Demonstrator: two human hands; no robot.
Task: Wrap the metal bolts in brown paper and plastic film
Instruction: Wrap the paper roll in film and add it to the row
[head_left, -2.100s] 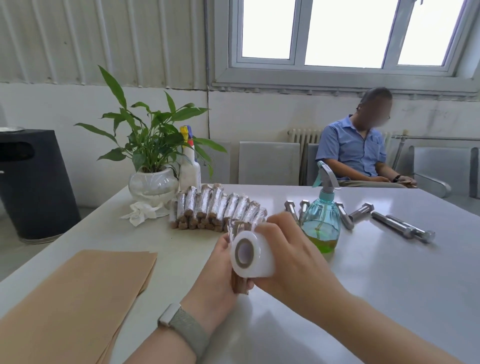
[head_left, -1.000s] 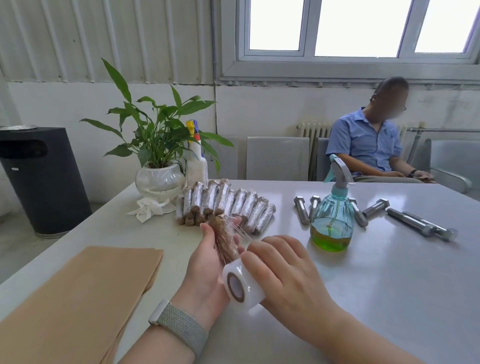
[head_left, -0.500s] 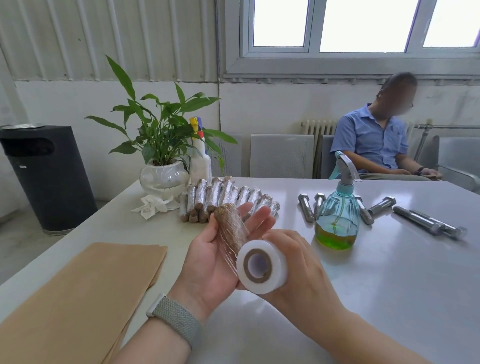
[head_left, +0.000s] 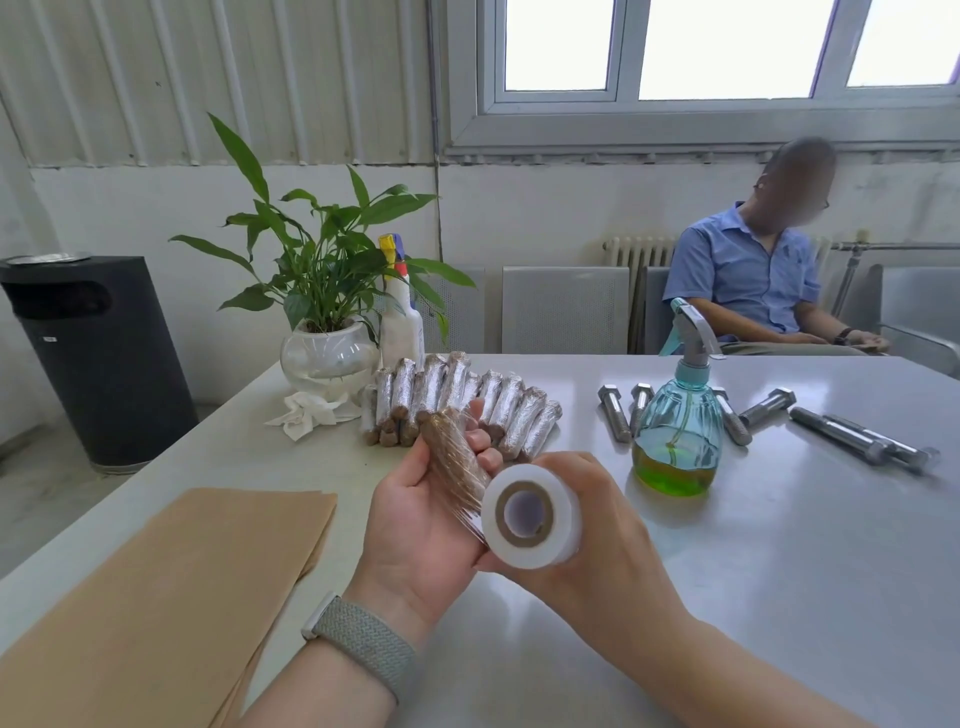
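Fingers (head_left: 480, 441) now curl round paper-wrapped bolt (head_left: 453, 457) beside film roll (head_left: 530, 514).

Head-worn camera looks forward and down, close over the table (head_left: 779, 571).

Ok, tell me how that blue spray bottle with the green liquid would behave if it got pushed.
The spray bottle would probably slide rather than tip if pushed low: its body is wide and squat, and the green liquid sits only at the bottom. A shove at the trigger head could rock it, being tall and narrow there. The smooth table likely offers little grip.
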